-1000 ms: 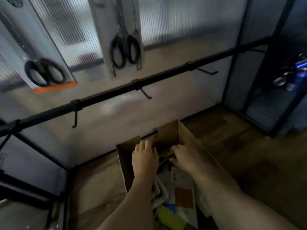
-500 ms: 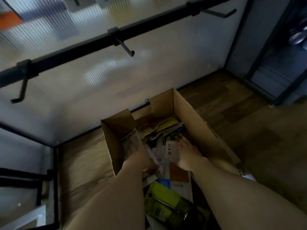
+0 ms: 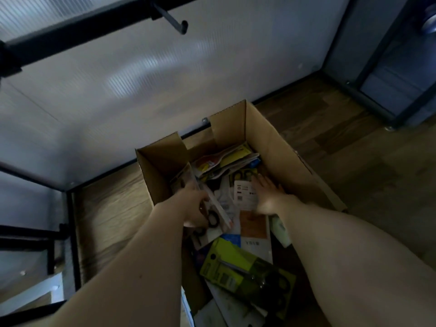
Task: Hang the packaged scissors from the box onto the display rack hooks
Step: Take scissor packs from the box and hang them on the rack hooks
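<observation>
Looking down into an open cardboard box point(image 3: 278, 147) on a wood floor point(image 3: 368, 147), I see both of my bare hands inside it. My left hand point(image 3: 194, 208) grips a long packaged pair of scissors point(image 3: 207, 204), tilted up against the box's left wall; my fingers hide its middle, and the print is too blurred to read. My right hand point(image 3: 267, 193) lies flat, fingers straight, on the loose pile of packages, near the right wall. A yellow-green scissors pack point(image 3: 238, 263) lies nearer me, partly under my arms. Above, the black rack bar point(image 3: 70, 29) is cut off by the frame; one bare hook point(image 3: 173, 21) juts out, well apart from the box.
</observation>
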{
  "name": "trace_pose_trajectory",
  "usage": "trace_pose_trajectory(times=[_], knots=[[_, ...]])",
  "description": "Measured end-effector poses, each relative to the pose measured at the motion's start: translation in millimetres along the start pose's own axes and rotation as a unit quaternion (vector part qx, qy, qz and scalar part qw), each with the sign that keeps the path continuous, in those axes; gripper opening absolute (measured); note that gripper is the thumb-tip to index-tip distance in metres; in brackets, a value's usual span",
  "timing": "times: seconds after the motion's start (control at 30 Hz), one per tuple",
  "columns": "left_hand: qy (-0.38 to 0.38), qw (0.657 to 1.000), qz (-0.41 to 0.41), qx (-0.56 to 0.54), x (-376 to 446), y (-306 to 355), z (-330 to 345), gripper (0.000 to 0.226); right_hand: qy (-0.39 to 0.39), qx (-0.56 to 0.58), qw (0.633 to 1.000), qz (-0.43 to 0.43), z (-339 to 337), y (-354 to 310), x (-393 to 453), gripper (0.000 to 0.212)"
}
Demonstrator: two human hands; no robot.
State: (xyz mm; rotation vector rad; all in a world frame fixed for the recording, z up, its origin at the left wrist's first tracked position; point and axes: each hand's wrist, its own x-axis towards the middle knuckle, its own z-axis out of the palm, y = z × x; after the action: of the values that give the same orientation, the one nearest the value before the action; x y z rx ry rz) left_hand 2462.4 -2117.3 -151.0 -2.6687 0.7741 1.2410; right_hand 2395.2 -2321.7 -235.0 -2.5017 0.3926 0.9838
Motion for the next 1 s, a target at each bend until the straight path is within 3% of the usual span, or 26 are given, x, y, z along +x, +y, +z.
trace_pose_trajectory(times=[0.17,0.33,0.43,0.57,0.73,0.87,1.0], knots=[[0.090,0.995,0.032,0.018,-11,-5,-4,0.060,-0.056,-0.019,0.998,0.034,-4,-4,0,0.121],[0.172,0.978,0.095,-0.071,-16,4,-16,0.042,-0.032,-0.032,0.998,0.037,-7,-20,-6,0.124],[0.238,0.949,0.088,-0.187,-25,13,-26,0.038,-0.009,-0.011,0.999,0.034,-15,-27,-8,0.100],[0.336,0.902,0.087,-0.256,-33,18,-40,0.022,-0.025,0.035,0.999,0.026,-26,-24,-18,0.076],[0.402,0.873,0.097,-0.258,-40,30,-53,0.018,-0.037,0.073,0.996,0.017,-53,-17,-50,0.041],[0.424,0.877,0.116,-0.197,-50,42,-65,0.021,0.035,0.071,0.997,-0.006,-87,-27,-75,0.029],[0.451,0.858,0.092,-0.226,-72,52,-83,0.029,0.145,0.046,0.987,-0.051,-125,-41,-104,0.037]])
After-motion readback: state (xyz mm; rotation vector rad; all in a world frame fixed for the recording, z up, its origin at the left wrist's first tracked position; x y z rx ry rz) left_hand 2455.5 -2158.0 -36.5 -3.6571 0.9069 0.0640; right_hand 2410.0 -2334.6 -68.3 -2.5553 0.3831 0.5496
